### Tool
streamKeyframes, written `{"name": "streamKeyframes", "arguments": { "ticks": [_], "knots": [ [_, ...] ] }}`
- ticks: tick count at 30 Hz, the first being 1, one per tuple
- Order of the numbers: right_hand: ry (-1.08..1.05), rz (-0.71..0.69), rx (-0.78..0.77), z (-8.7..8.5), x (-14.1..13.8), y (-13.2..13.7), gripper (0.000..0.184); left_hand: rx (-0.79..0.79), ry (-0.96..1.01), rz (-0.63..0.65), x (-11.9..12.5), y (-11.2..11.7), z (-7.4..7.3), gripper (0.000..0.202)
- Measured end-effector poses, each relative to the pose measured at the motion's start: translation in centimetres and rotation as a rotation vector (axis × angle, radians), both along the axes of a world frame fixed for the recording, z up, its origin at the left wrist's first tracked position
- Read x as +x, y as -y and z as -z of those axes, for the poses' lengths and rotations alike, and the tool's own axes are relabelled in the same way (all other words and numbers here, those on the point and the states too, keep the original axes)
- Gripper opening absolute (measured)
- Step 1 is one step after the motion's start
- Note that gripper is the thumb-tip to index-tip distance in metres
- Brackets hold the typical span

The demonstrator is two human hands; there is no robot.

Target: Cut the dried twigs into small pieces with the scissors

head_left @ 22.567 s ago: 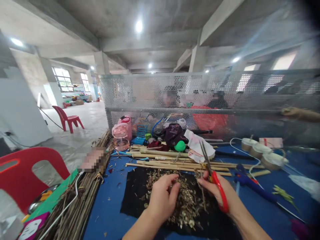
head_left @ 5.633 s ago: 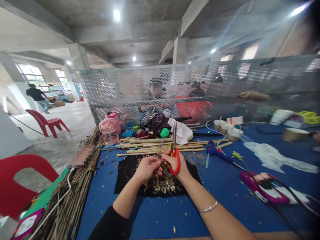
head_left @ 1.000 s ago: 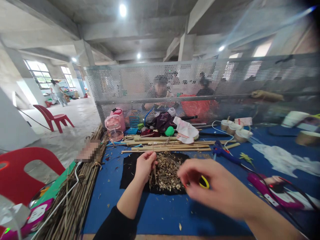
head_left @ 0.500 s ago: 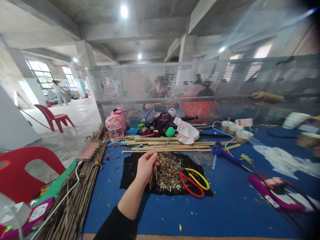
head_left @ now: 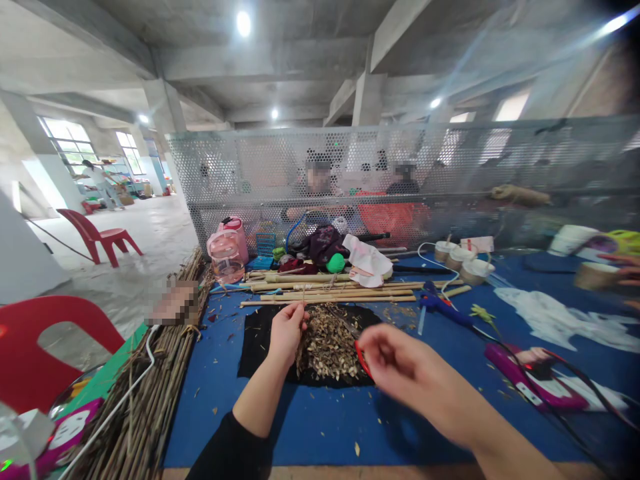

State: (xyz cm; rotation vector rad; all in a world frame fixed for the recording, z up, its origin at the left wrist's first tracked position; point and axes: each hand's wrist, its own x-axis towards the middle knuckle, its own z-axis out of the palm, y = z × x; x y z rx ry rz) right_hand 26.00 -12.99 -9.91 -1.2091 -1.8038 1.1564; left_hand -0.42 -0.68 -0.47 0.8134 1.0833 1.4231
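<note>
My left hand [head_left: 287, 331] is closed in a pinch on a few thin dried stems at the left edge of a pile of dried plant bits [head_left: 330, 345]. The pile lies on a black cloth [head_left: 255, 350] on the blue table [head_left: 450, 353]. My right hand [head_left: 403, 368] hovers over the right side of the pile, smeared by motion, fingers curled. It covers most of the scissors; only a bit of the red handle [head_left: 359, 354] shows beside it. Whether it grips them is unclear.
Bamboo sticks [head_left: 330, 293] lie behind the cloth, a blue glue gun [head_left: 440, 305] and a purple tool [head_left: 530, 385] to the right. A twig bundle [head_left: 150, 400] and red chair [head_left: 40, 347] are left. People sit behind a mesh partition [head_left: 450, 173]; another person's hand [head_left: 625, 267] is far right.
Half a second ago the scissors lay alone on the cloth and my right hand was out of view; it has now come back over them. My left hand has stayed on the stems.
</note>
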Motion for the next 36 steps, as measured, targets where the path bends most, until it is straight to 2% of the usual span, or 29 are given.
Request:
{"name": "streamKeyframes", "arguments": {
  "ticks": [3, 4, 6, 8, 10, 12, 15, 17, 19, 24, 27, 29, 31, 36],
  "knots": [
    [0.531, 0.219, 0.130, -7.3, -2.1, -7.2, 0.035, -0.023, 0.048, 0.004, 0.0, -0.1, -0.1, 0.036],
    [0.678, 0.241, 0.143, -8.9, -2.7, -8.6, 0.036, -0.016, 0.055, 0.006, 0.0, -0.1, -0.1, 0.035],
    [0.799, 0.192, 0.124, -10.4, -3.2, -9.9, 0.039, 0.013, 0.060, 0.016, 0.1, -0.1, -0.1, 0.036],
    [0.806, 0.121, 0.085, -10.3, -3.1, -9.9, 0.041, 0.033, 0.060, 0.034, 0.2, -0.1, -0.1, 0.037],
    [0.810, 0.111, 0.062, -9.7, -2.8, -9.6, 0.044, 0.030, 0.066, 0.047, 0.3, 0.0, -0.1, 0.038],
    [0.823, 0.143, 0.048, -9.4, -2.8, -9.6, 0.049, 0.016, 0.070, 0.050, 0.3, 0.0, -0.1, 0.038],
    [0.791, 0.236, 0.038, -10.2, -3.2, -9.6, 0.056, 0.012, 0.033, 0.036, 0.2, 0.0, -0.1, 0.036],
    [0.667, 0.234, -0.018, -11.1, -3.6, -9.3, 0.059, 0.028, -0.025, 0.011, 0.1, 0.0, 0.0, 0.034],
    [0.473, 0.156, -0.120, -12.2, -3.9, -8.6, 0.058, 0.059, -0.095, -0.012, 0.0, -0.1, 0.3, 0.032],
    [0.009, -0.068, -0.491, -13.7, -4.6, -6.3, 0.024, 0.152, -0.229, -0.020, 0.1, -0.1, 0.7, 0.028],
    [-0.225, -0.146, -0.691, -13.8, -5.2, -5.5, 0.030, 0.152, -0.290, -0.020, 0.2, 0.1, 0.5, 0.023],
    [-0.318, -0.152, -0.784, -13.7, -5.7, -5.3, 0.031, 0.150, -0.325, -0.025, 0.2, 0.3, 0.4, 0.021],
    [-0.385, -0.126, -0.823, -13.6, -6.1, -5.3, 0.030, 0.154, -0.359, -0.029, 0.2, 0.3, 0.3, 0.019],
    [-0.456, -0.077, -0.835, -13.4, -7.1, -5.5, 0.048, 0.178, -0.447, 0.007, 0.1, 0.3, 0.8, 0.017]
  ]
}}
